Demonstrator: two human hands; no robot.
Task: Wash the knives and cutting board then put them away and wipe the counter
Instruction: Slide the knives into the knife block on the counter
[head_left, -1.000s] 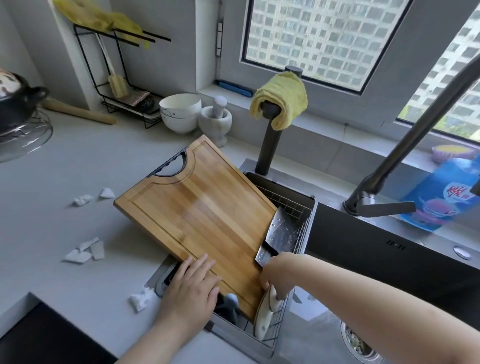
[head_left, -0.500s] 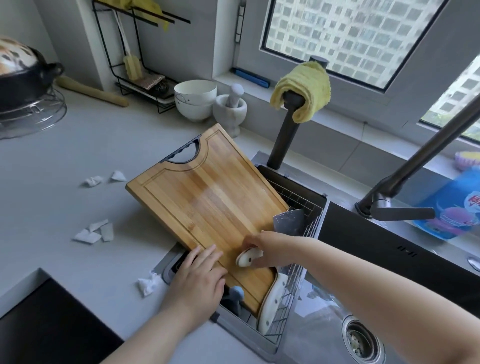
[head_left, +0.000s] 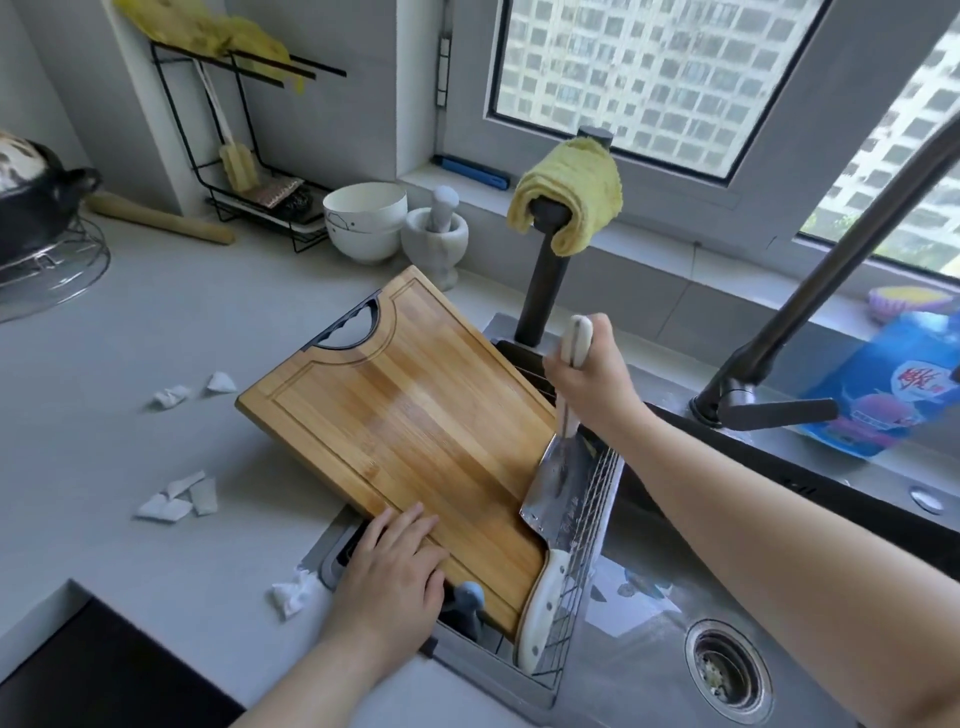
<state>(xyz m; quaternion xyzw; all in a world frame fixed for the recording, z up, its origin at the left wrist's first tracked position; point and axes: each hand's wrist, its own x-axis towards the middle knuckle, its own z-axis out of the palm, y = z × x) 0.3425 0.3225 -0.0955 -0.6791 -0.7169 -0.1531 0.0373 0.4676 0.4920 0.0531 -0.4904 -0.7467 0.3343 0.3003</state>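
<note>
gripping the white handle of a cleaver (head_left: 558, 478) at centre right of the frame, a person's right hand (head_left: 589, 376) is holding the blade pointing down, just beside the right edge of a bamboo cutting board (head_left: 405, 426). the left hand (head_left: 395, 564), fingers straight, is pressing flat on the board's lower edge at bottom centre. the board is leaning, tilted, from the grey counter (head_left: 104, 389) over a wire rack (head_left: 592, 514) set in the sink (head_left: 649, 639). a second white-handled knife (head_left: 543, 603) is lying in the rack beside the board's lower right corner. white paper scraps (head_left: 176, 499) are littering the counter at left, and a yellow cloth (head_left: 571, 192) is hanging over a dark post at upper centre.
</note>
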